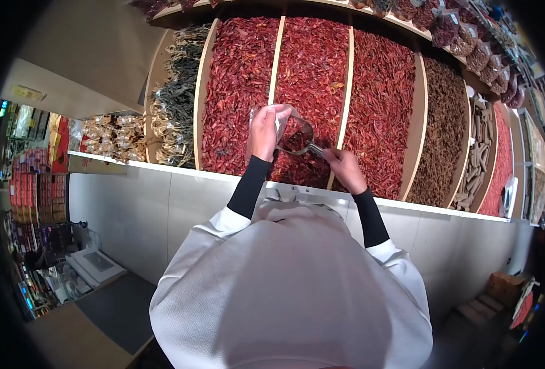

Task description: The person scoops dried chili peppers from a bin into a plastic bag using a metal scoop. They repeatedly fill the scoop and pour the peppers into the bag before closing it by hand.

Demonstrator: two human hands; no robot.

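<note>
Over the bin of dried red chilies [309, 67], my left hand [263, 134] is closed on a clear plastic bag [280, 121]. My right hand [348, 170] grips the short handle of a metal scoop [312, 133], its fingers wrapped round it. The scoop's round bowl points left, its mouth right at the bag, and dark red chilies show inside. Part of the bag is hidden behind my left fingers.
Wooden dividers [276, 58] separate the bins. Bins of brown spice [443, 123] and bark sticks [478, 157] lie to the right, dried bundles [175, 129] to the left. Packed bags [463, 40] line the upper right. A white ledge [383, 201] runs along the front.
</note>
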